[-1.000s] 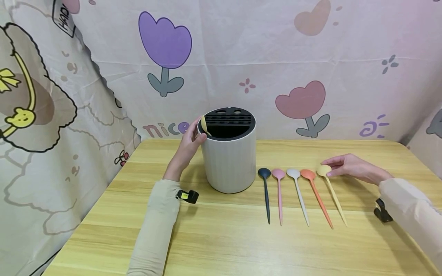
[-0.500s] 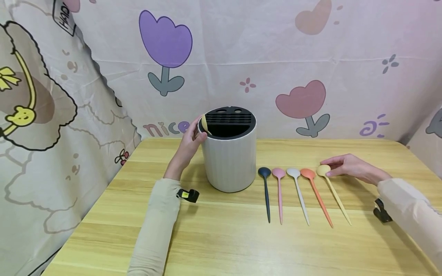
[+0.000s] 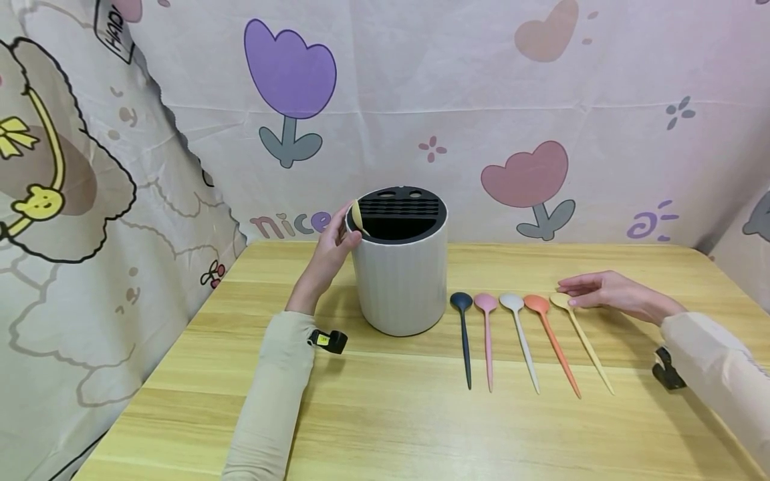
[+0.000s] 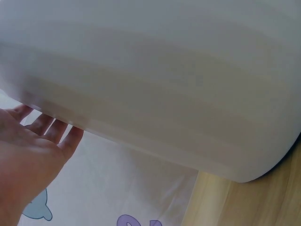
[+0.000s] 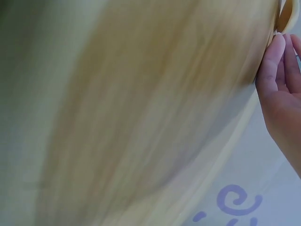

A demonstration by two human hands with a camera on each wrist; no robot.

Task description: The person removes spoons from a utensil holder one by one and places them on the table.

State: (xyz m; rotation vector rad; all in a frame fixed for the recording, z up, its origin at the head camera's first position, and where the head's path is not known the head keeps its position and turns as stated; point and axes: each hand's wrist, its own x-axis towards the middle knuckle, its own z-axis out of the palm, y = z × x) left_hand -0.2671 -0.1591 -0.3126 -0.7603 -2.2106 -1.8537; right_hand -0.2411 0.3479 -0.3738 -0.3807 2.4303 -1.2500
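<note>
A light grey ribbed utensil holder with a black slotted top stands upright at the table's middle. My left hand grips its upper left side, thumb by the rim; the left wrist view shows the fingers against the wall. A yellow spoon or ladle head sticks out of the top beside that thumb. At the right, my right hand is at the bowl of a yellow long-handled spoon lying on the table. Its thumb touches the bowl, and the fingers extend behind it. The right wrist view shows this spoon's bowl beyond the fingertips.
Between the holder and the yellow spoon lie a dark blue spoon, a pink spoon, a white spoon and an orange spoon, bowls toward the back. A printed cloth hangs behind the wooden table.
The yellow spoon's handle end has swung right, and its bowl has settled lower onto the table. My right fingers have loosened around the bowl. My left hand and the holder stay put.
</note>
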